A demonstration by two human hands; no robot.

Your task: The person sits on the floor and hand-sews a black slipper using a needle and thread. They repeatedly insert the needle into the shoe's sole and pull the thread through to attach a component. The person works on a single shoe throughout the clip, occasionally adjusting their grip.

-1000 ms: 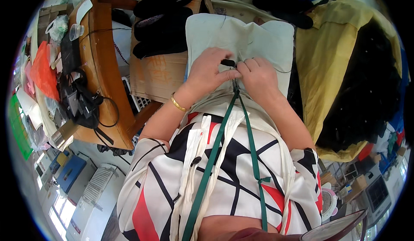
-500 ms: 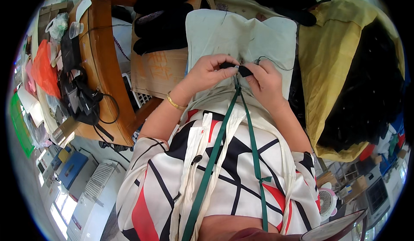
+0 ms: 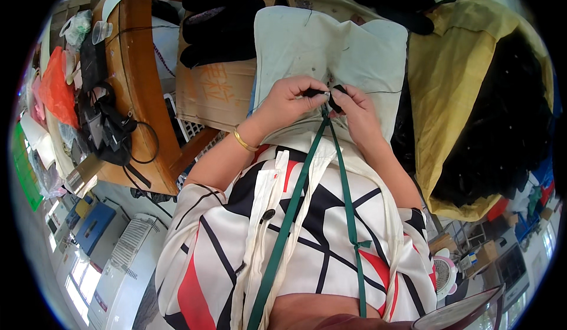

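Observation:
Both hands meet over the pale cloth (image 3: 289, 40) on my lap, close together. A small strip of black fabric (image 3: 313, 92) is pinched between the thumb and fingers of my left hand (image 3: 289, 101). Its other part shows as a dark tip at my right hand (image 3: 357, 108), whose thumb and fingers also press on it. A tiny light spot sits at the left fingertips, too small to name. The green ribbon (image 3: 307, 173) hangs from my neck and comes together in a dark knot just below the fingers. What hangs at its end is hidden.
Ahead to the left, black padded pieces (image 3: 221, 28) lie on a cardboard box (image 3: 207, 90). A wooden table (image 3: 139, 93) with bags stands at the left. To the right, a yellow sack (image 3: 443, 82) holds many black pieces. A dark thread crosses the pale cloth.
My right hand has turned and drawn in slightly, and the black fabric's right end now points up rather than down to the right. The thread loop by the right hand now lies straighter.

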